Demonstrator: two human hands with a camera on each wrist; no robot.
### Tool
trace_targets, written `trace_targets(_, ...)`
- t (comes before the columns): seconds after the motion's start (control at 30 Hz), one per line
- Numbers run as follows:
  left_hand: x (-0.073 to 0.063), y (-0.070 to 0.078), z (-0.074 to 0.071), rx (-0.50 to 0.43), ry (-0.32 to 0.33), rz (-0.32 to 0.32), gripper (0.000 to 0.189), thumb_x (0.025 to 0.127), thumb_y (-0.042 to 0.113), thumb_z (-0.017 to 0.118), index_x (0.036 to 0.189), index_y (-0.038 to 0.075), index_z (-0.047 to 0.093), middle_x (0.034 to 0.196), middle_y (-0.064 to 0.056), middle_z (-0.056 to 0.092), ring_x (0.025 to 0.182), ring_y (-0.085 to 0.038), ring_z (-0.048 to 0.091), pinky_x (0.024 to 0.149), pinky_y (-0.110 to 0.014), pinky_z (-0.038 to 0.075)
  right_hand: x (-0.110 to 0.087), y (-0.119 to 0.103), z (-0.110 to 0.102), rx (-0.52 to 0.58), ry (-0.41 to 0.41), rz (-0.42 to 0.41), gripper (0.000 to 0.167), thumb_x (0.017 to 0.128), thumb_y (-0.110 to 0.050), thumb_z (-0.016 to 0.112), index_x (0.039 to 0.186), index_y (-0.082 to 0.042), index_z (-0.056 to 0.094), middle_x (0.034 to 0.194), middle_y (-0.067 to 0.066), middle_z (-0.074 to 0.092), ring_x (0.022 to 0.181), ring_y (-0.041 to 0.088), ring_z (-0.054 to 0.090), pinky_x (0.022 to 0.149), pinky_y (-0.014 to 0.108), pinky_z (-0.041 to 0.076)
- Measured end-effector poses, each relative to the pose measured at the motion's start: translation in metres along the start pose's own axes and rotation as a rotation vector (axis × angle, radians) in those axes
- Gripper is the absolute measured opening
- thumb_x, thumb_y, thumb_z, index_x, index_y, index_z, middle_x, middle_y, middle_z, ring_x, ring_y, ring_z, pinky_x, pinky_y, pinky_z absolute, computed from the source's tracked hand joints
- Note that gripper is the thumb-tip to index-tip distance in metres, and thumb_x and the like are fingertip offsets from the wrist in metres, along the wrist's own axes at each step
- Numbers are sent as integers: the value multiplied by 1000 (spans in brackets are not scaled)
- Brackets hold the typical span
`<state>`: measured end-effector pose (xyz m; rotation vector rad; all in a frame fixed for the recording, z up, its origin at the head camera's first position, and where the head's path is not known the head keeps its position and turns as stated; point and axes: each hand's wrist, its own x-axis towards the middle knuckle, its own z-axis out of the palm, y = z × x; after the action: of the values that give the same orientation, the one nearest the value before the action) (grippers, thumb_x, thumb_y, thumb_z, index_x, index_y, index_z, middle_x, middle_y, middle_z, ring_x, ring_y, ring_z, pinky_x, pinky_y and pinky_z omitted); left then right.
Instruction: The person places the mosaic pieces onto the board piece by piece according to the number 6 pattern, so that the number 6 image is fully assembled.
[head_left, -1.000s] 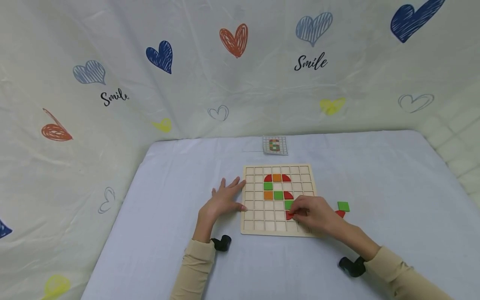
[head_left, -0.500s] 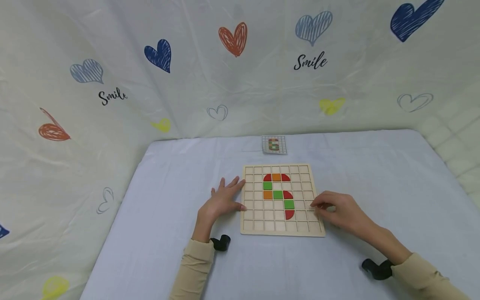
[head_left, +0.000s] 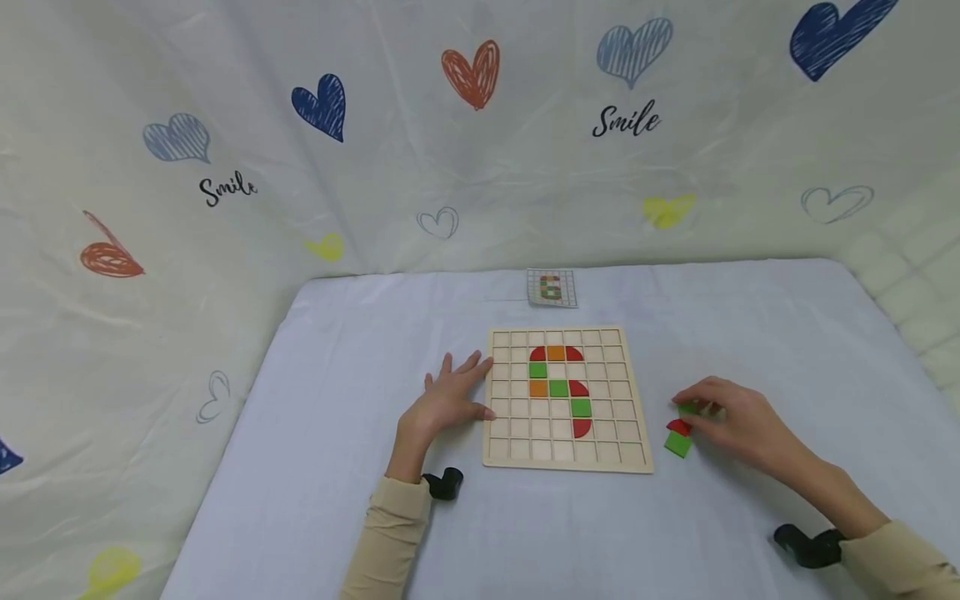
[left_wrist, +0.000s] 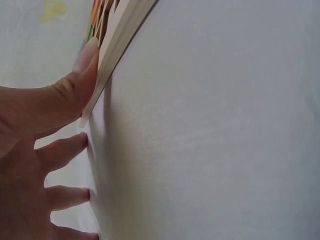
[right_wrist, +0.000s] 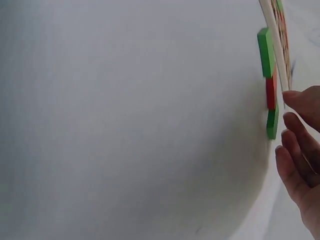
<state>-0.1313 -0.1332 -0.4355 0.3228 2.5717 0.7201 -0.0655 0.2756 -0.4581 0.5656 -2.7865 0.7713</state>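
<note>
The wooden grid board (head_left: 517, 454) lies flat on the cloth. My left hand (head_left: 442, 404) is spread at its left edge, and in the left wrist view the thumb (left_wrist: 86, 70) presses against the board's side. Red, orange and green tiles fill some cells, among them a red quarter-round tile (head_left: 581, 428) below a green square (head_left: 581, 407). Right of the board, my right hand (head_left: 738, 421) reaches over a loose green tile (right_wrist: 272, 123), thumb and fingertips apart close beside it. A red tile (head_left: 678, 427) and another green square (head_left: 678, 444) lie in line with it.
A small pattern card (head_left: 552, 288) with a coloured figure lies behind the board. White cloth (head_left: 375, 350) covers the table, and a white curtain printed with hearts (head_left: 471, 73) hangs behind it. Black wrist cameras (head_left: 808, 546) sit on both wrists.
My right hand has let go of the red quarter-round tile in its cell and moved right, off the board, to the loose tiles. The left hand stays at the board's edge.
</note>
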Motion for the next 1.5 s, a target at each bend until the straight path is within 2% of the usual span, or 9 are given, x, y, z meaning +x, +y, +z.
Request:
trace_targets(0.2, -1, 0, 0, 2, -2, -4, 89, 86, 29, 83, 162, 20, 36, 171, -3, 23, 158, -46, -1, 119, -76, 3, -4, 11, -2, -15, -25, 16, 37, 67, 6, 89, 100, -7, 77, 95, 1, 70, 79, 13, 59, 65, 21, 54)
trace_targets(0.43, 0, 0, 0, 4, -1, -5, 89, 86, 30, 83, 162, 21, 36, 172, -2, 22, 158, -46, -2, 119, -75, 3, 0, 12, -3, -33, -78, 22, 32, 71, 4, 87, 99, -7, 78, 97, 2, 68, 80, 15, 59, 67, 24, 54)
trace_targets(0.73, 0, 0, 0, 0, 6, -4, 90, 85, 29, 84, 161, 21, 37, 171, -3, 23, 158, -46, -1, 119, -76, 4, 7, 7, -3, 54, -191, 154, 26, 79, 0, 84, 101, -3, 70, 93, 4, 72, 80, 16, 64, 68, 23, 56)
trace_targets(0.97, 2, 0, 0, 12, 3, -11, 90, 85, 29, 84, 161, 22, 37, 171, -2, 23, 159, -45, -1, 119, -76, 4, 4, 6, 2, 129, -91, 99, 30, 80, 1, 84, 108, -9, 77, 102, 4, 77, 82, -9, 61, 70, 13, 54)
trace_targets(1.1, 2, 0, 1, 8, 6, -7, 89, 85, 28, 85, 161, 20, 38, 171, -4, 25, 158, -46, 0, 119, -77, 5, 4, 2, 1, 158, -72, 107, 28, 81, -4, 85, 108, -12, 79, 101, 1, 76, 83, -10, 63, 71, 8, 52)
trace_targets(1.33, 2, 0, 1, 10, 6, -12, 90, 84, 28, 85, 161, 21, 38, 171, -3, 24, 159, -46, 0, 119, -76, 4, 8, -7, 1, 208, -101, 199, 25, 83, -7, 84, 108, -11, 78, 105, 5, 77, 81, -8, 66, 68, 13, 54)
trace_targets(1.5, 2, 1, 0, 24, 3, -5, 90, 84, 29, 85, 161, 21, 38, 171, -3, 24, 158, -46, 0, 119, -77, 5, 11, -14, 1, 282, -134, 211, 26, 87, -11, 82, 112, -9, 76, 110, 9, 76, 87, -9, 66, 73, 14, 56)
